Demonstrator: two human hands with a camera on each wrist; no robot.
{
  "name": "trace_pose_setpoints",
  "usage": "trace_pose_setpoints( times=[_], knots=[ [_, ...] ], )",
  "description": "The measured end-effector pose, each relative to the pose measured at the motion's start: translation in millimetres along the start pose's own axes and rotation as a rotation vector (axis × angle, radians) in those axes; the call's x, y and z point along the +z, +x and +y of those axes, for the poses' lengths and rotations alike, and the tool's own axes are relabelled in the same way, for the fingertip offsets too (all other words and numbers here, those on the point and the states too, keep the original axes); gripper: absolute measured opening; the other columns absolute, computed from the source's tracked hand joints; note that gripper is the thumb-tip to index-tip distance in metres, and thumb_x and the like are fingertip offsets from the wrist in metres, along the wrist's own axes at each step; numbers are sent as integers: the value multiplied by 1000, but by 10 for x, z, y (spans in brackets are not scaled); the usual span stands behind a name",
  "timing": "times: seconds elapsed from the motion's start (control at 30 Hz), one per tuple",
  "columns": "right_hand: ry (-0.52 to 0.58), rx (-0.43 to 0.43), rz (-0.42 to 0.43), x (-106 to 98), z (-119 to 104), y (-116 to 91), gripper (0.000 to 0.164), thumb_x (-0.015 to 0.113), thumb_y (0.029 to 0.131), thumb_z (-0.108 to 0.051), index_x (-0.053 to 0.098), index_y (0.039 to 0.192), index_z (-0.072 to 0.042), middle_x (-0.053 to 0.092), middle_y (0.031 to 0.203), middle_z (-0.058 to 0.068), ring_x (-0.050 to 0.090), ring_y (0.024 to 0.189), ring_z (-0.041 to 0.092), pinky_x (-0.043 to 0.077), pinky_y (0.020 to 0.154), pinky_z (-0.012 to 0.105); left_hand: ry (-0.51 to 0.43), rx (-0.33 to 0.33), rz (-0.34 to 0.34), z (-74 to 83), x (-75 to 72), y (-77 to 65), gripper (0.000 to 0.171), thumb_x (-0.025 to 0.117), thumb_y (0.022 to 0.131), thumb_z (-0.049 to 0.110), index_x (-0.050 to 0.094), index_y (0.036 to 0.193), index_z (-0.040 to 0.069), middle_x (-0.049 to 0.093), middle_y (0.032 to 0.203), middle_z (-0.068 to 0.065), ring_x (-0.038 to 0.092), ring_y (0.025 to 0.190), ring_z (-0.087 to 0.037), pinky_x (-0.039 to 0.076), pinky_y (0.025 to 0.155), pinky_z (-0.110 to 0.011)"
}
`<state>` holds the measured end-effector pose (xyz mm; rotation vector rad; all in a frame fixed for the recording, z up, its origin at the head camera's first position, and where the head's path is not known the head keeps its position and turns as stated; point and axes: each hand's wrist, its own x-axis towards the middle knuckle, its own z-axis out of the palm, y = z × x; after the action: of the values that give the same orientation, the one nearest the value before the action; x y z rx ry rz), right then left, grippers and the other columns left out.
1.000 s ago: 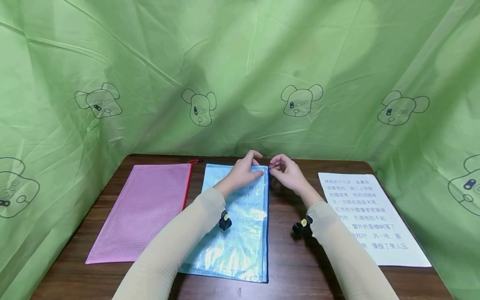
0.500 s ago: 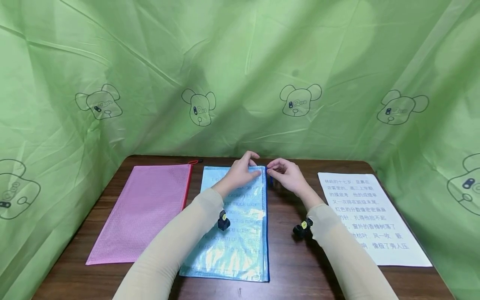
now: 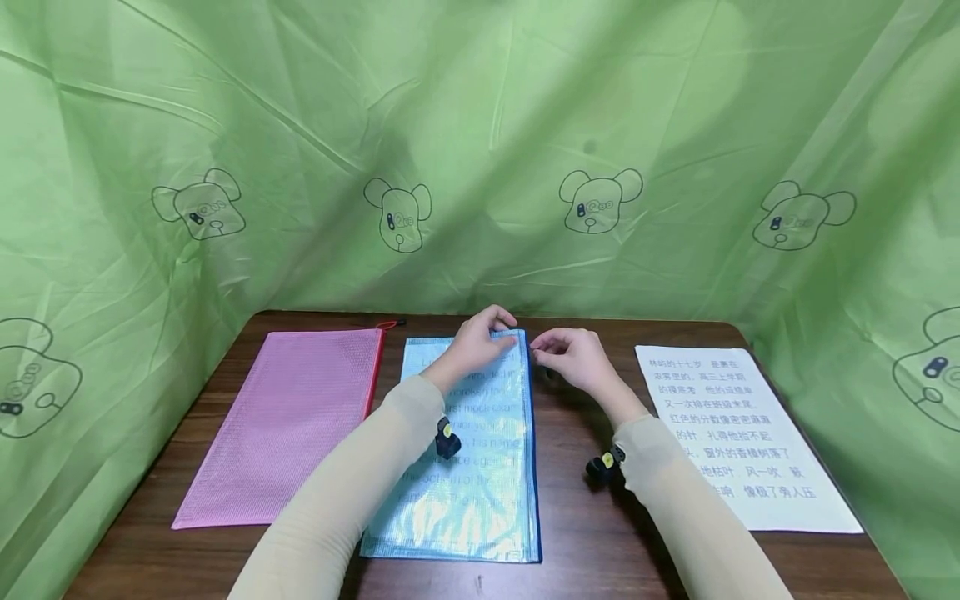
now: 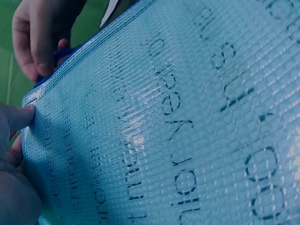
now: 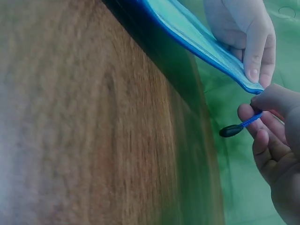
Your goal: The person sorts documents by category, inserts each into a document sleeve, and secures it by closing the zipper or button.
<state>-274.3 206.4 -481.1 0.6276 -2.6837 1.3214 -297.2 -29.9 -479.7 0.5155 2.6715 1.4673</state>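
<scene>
A translucent blue mesh zip pouch (image 3: 457,508) with a printed sheet inside lies in the middle of the table, its dark blue zip edge (image 3: 536,483) on the right. My left hand (image 3: 472,346) pinches the pouch's far right corner, thumb on top; the right wrist view shows that corner lifted off the table. Beside it, my right hand (image 3: 579,358) pinches the zip's end between thumb and forefinger. From those fingers a blue cord (image 5: 251,119) with a black tip (image 5: 230,131) hangs, seen in the right wrist view. The slider itself is hidden by the fingers.
To the left lies a pink mesh zip pouch (image 3: 285,417) with a red zip edge and red pull cord (image 3: 388,323). White printed sheets (image 3: 742,433) lie at the right, partly under my right forearm. A green curtain (image 3: 480,150) rises behind the brown table (image 3: 585,550).
Both hands have shifted slightly left, drawing the pouch's far corner along. The right hand's fingers have closed together at the zip's end and moved a little nearer me.
</scene>
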Motion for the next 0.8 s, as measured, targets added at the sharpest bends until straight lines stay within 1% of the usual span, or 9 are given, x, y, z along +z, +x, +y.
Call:
trace_pose_setpoints(
  times=[0.1, 0.23, 0.37, 0.53, 0.67, 0.8],
  knots=[
    [-7, 3, -19, -18, -32, -61, 9, 82, 98, -10, 84, 107, -12, 81, 94, -1, 74, 87, 17, 60, 76, 32, -6, 10, 6, 19, -17, 9, 25, 75, 105, 17, 69, 129, 13, 72, 114, -1, 67, 106, -21, 53, 97, -45],
    [23, 18, -47, -51, -60, -165, 9, 80, 98, -9, 84, 107, -10, 80, 92, 0, 73, 84, 17, 60, 74, 31, 2, 33, 1, 30, -35, 33, 19, 75, 106, 18, 72, 124, 16, 72, 113, 0, 66, 106, -19, 53, 98, -42],
    [45, 22, -84, -59, -78, -263, 9, 80, 99, -9, 84, 106, -10, 79, 90, -2, 72, 82, 17, 59, 71, 31, -8, 45, 27, 48, -66, 51, 17, 75, 106, 18, 73, 122, 15, 73, 111, -1, 66, 106, -21, 53, 99, -43],
    [42, 8, -116, -48, -95, -377, 9, 80, 99, -11, 84, 106, -13, 78, 89, -5, 72, 82, 16, 59, 71, 31, -20, 35, 47, 33, -122, 72, 16, 75, 106, 19, 73, 121, 17, 72, 110, 0, 66, 104, -21, 53, 96, -43],
    [36, -10, -158, -54, -124, -502, 9, 79, 100, -10, 84, 106, -13, 77, 89, -5, 71, 79, 14, 59, 69, 30, -28, 19, 63, 13, -168, 85, 16, 76, 106, 20, 73, 121, 18, 72, 109, 1, 66, 103, -20, 54, 95, -43],
    [13, -48, -196, -65, -173, -645, 10, 80, 99, -9, 83, 106, -14, 77, 92, -7, 70, 82, 12, 60, 73, 30, -53, 9, 95, 41, -225, 83, 15, 76, 105, 18, 73, 120, 16, 74, 110, -1, 67, 105, -22, 53, 98, -45]
  ],
)
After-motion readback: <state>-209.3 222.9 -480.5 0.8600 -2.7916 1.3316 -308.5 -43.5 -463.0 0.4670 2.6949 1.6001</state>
